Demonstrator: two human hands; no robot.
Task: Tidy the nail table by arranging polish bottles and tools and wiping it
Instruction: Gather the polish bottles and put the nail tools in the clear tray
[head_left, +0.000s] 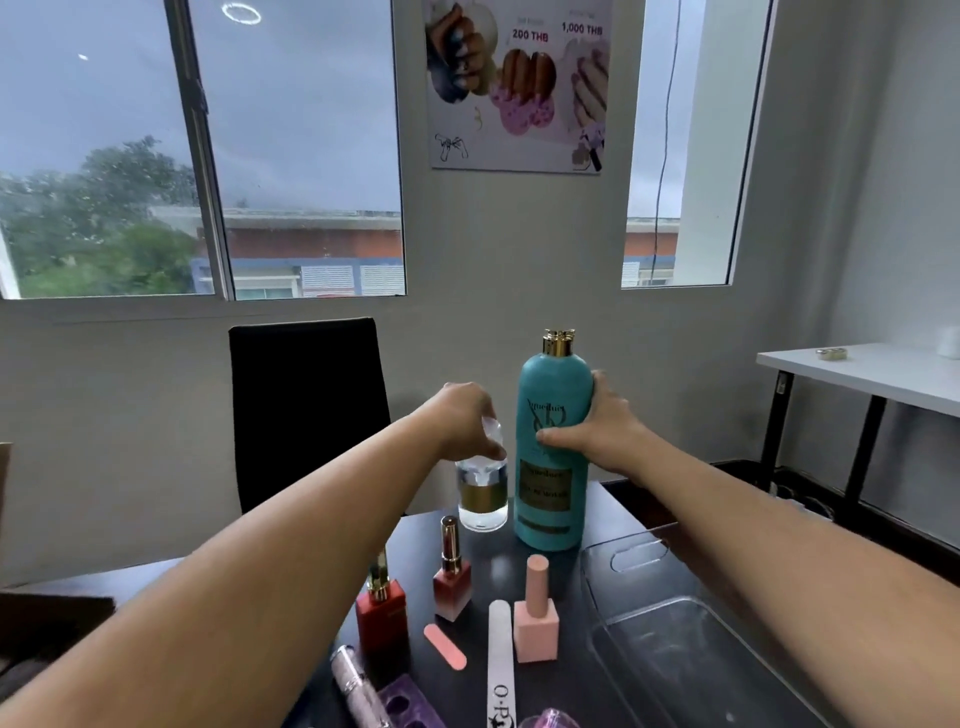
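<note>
Now, dark table (493, 566) carries everything. Clear bin (675, 649) at near right. Tall teal bottle (550, 499) upright at far edge; right hand (597, 426) wraps its middle, thumb across front, fingers round far side. Small clear bottle (482, 493) just left of it, upright; left hand (462, 421) curls over cap, fingertips gripping top. Nearer, apart from both hands: red polish bottle (380, 608), maroon polish bottle (452, 577), pink polish bottle (536, 618), white nail file (501, 665), small pink file (444, 646).

Dim, cool overcast daylight enters through the windows (291, 130), one pane carrying a ring-shaped reflection (241, 13); shadows on the table (613, 509) are faint and diffuse, detail is slightly soft throughout, and wide-angle distortion bends and stretches the frame edges.
</note>
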